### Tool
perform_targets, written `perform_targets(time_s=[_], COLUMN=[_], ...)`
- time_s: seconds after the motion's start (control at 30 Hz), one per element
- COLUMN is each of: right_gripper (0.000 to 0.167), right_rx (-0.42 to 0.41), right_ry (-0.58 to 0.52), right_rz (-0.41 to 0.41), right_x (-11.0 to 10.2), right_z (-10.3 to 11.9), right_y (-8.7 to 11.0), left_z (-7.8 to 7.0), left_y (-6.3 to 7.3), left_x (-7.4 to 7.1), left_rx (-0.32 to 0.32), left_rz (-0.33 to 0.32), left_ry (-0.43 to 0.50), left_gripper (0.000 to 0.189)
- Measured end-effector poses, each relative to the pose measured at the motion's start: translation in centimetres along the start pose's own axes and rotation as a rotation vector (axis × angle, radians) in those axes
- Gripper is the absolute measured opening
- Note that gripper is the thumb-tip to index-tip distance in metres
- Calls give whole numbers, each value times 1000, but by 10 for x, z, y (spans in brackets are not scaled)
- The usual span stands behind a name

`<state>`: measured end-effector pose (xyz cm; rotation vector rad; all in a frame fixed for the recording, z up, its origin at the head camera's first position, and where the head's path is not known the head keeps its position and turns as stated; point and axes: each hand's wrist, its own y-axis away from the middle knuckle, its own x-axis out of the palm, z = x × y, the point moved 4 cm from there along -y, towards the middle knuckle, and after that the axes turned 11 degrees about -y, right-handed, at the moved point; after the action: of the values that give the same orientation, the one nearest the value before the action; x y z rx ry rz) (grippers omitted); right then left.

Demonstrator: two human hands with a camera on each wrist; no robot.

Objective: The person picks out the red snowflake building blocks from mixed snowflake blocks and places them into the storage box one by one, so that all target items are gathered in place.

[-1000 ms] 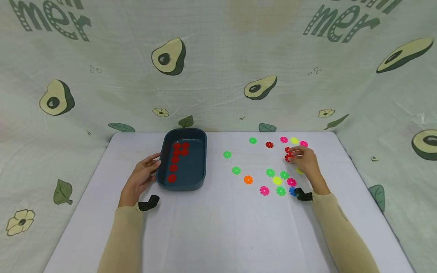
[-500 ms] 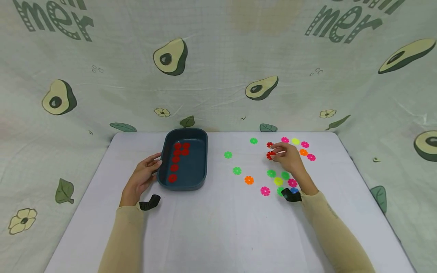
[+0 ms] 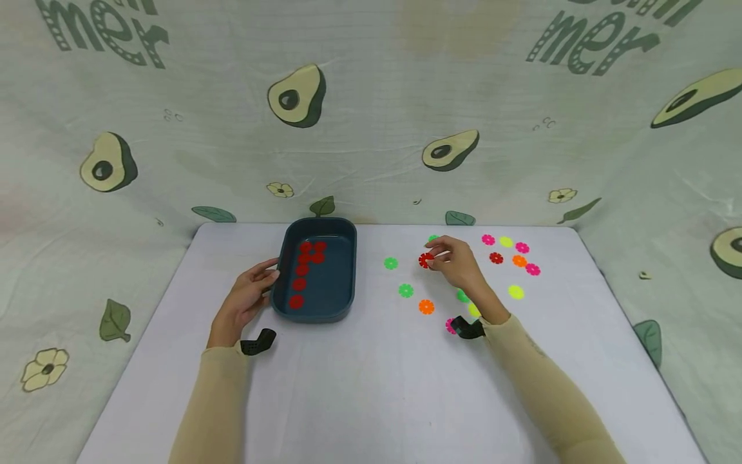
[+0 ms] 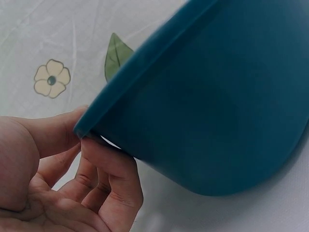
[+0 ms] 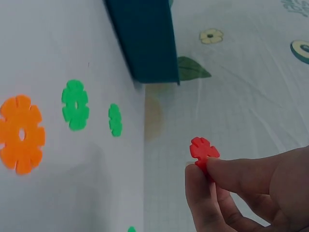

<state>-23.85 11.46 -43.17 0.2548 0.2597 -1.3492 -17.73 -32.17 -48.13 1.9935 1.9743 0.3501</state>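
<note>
My left hand (image 3: 246,295) grips the left rim of a dark blue tray (image 3: 348,270); in the left wrist view the thumb lies on the rim of the tray (image 4: 207,111) and curled fingers sit beneath it. Several red flower-shaped discs (image 3: 298,283) lie inside, along its left part. Right of the tray, above the table, my right hand (image 3: 458,263) pinches another red flower-shaped disc (image 5: 203,149) between thumb and fingertip.
Loose discs lie on the white table (image 3: 348,386): green (image 3: 391,263), orange (image 3: 426,307), yellow (image 3: 516,292), pink (image 3: 532,269) and one red (image 3: 496,258). My right hand and forearm hide some. A patterned cloth (image 3: 371,96) hangs behind.
My right hand has moved left from the right-hand discs toward the tray, carrying the red flower-shaped disc. The left hand keeps its grip on the tray, which stays in place.
</note>
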Motion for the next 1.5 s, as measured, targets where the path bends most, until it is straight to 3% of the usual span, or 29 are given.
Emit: perform_targets(time_s=[0.67, 1.1, 1.5], right_gripper=[31, 33, 35], right_rx=[-69, -55, -41], right_ry=[-38, -134, -114], right_rz=[97, 178, 216], right_x=[80, 125, 156], right_z=[38, 53, 63], right_y=[-25, -38, -51], left_z=[-2, -2, -1], left_y=[0, 0, -2], left_x=[-1, -1, -3], left_rx=[-14, 8, -20], left_rz=[-11, 9, -21], left_ry=[-20, -12, -48], left_gripper=[58, 58, 56])
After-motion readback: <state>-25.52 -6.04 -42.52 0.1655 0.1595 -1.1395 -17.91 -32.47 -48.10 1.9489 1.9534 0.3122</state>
